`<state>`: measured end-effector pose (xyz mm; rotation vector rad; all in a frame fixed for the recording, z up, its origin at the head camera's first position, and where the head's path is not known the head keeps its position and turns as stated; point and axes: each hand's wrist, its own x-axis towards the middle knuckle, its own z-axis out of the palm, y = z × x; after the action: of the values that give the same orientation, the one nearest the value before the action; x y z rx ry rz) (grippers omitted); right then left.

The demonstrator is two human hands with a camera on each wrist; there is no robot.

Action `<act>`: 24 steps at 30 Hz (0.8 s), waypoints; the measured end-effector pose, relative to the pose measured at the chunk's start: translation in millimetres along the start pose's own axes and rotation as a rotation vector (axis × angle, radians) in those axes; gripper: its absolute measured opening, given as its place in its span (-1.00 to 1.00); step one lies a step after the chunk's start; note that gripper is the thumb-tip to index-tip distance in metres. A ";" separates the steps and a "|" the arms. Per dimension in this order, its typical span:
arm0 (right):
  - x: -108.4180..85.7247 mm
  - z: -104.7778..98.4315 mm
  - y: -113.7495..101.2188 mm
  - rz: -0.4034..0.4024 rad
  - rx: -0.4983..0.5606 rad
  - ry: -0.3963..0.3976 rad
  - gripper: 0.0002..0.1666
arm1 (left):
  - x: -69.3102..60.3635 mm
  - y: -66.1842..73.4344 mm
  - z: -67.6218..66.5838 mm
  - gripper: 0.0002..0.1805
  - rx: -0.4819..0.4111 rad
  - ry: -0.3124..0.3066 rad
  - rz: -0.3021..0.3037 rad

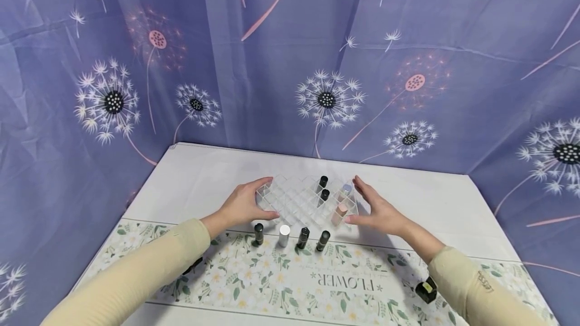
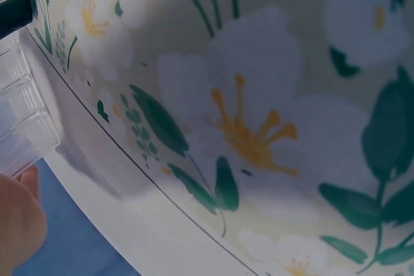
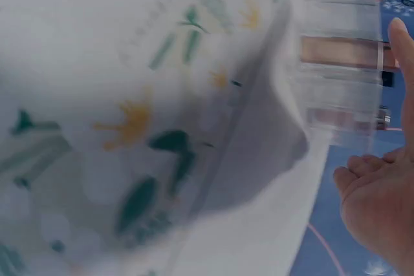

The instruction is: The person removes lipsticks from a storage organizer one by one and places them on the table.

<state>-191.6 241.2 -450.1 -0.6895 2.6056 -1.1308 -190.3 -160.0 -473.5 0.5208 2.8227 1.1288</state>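
Observation:
A clear plastic lipstick organizer (image 1: 290, 202) with a grid of slots lies between both hands. My left hand (image 1: 242, 202) grips its left end, thumb at the front corner and forefinger at the back. At the right end, my right hand (image 1: 382, 213) spans the organizer the same way; in the right wrist view its other fingers (image 3: 363, 165) are curled beneath. Slots on the right hold two black-capped lipsticks (image 1: 324, 195), a blue-topped tube (image 1: 347, 188) and a pinkish tube (image 1: 341, 210). In front stand several lipsticks, black ones (image 1: 303, 238) and a silver-white one (image 1: 284, 235).
A floral mat (image 1: 254, 275) printed with FLOWER covers the front of the white table (image 1: 204, 165). Near the right sleeve lies a black object (image 1: 426, 291) with a yellow mark. Another dark item (image 1: 194, 265) is partly hidden by the left sleeve. A purple dandelion curtain (image 1: 272, 89) hangs behind.

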 end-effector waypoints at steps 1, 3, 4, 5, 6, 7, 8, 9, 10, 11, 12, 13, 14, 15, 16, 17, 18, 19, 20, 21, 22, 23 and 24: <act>0.6 -3.9 -2.4 -0.006 -0.015 0.003 0.39 | 0.0 0.5 0.1 0.14 -0.001 0.000 -0.001; 3.5 -11.3 -8.5 -0.013 -0.059 0.013 0.35 | -0.1 1.3 0.4 0.14 0.001 0.002 -0.001; 5.6 -14.9 -12.2 -0.017 -0.080 0.016 0.34 | -0.4 1.8 0.3 0.14 0.004 0.004 -0.003; 8.0 -18.7 -16.1 -0.024 -0.095 0.021 0.32 | -0.7 2.1 0.4 0.15 0.005 0.005 -0.004; 10.8 -22.1 -20.0 -0.037 -0.106 0.024 0.30 | -1.1 2.4 0.4 0.15 0.003 0.005 -0.005; 13.7 -25.4 -24.1 -0.050 -0.115 0.028 0.28 | -1.5 3.0 0.4 0.15 0.003 0.007 -0.007; 16.4 -28.3 -28.1 -0.059 -0.126 0.029 0.25 | -1.8 3.1 0.4 0.15 0.004 0.008 -0.009; 19.2 -31.2 -32.0 -0.074 -0.132 0.029 0.23 | -2.2 3.1 0.5 0.15 0.004 0.010 -0.010; 22.3 -33.4 -35.6 -0.088 -0.137 0.028 0.21 | -2.7 3.0 0.4 0.15 0.005 0.011 -0.012; 25.3 -35.3 -39.0 -0.101 -0.141 0.028 0.19 | -3.1 2.9 0.4 0.14 0.006 0.012 -0.014; 28.3 -36.8 -42.2 -0.112 -0.142 0.024 0.17 | -3.4 2.6 0.5 0.14 0.007 0.009 -0.016; 31.0 -38.0 -45.3 -0.118 -0.144 0.023 0.16 | -3.6 2.2 0.6 0.14 0.011 0.006 -0.017; 33.9 -38.9 -47.7 -0.128 -0.146 0.021 0.15 | -3.7 1.8 0.6 0.14 0.010 0.000 -0.019; 36.8 -39.5 -49.6 -0.138 -0.147 0.020 0.13 | -3.8 1.3 0.7 0.15 0.011 -0.006 -0.021; 39.5 -40.0 -51.3 -0.145 -0.148 0.017 0.11 | -3.7 0.9 0.8 0.15 0.011 -0.012 -0.022; 42.0 -40.2 -52.6 -0.152 -0.151 0.014 0.08 | -3.7 0.6 0.9 0.15 0.011 -0.014 -0.023; 44.6 -40.3 -53.5 -0.161 -0.153 0.011 0.06 | -3.3 0.3 1.0 0.15 0.013 -0.020 -0.026; 47.4 -40.3 -53.7 -0.168 -0.158 0.008 0.02 | -3.0 0.0 1.1 0.15 0.015 -0.022 -0.027; 50.0 -40.3 -54.3 -0.178 -0.164 0.005 -0.02 | -2.5 -0.1 1.1 0.16 0.016 -0.023 -0.028; 52.6 -40.3 -55.0 -0.186 -0.172 0.003 -0.05 | -2.0 -0.3 1.0 0.16 0.018 -0.023 -0.028; 55.3 -40.3 -55.7 -0.195 -0.180 0.002 -0.09 | -1.4 -0.4 0.9 0.16 0.020 -0.018 -0.026; 58.1 -40.2 -56.9 -0.207 -0.189 0.001 -0.13 | -0.9 -0.5 0.7 0.16 0.021 -0.014 -0.025; 61.0 -40.0 -57.9 -0.213 -0.195 0.001 -0.16 | -0.3 -0.5 0.6 0.17 0.022 -0.015 -0.026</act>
<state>-240.3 201.5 -381.2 -1.0281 2.7188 -0.9358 -190.1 -160.1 -474.3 0.4913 2.8234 1.0861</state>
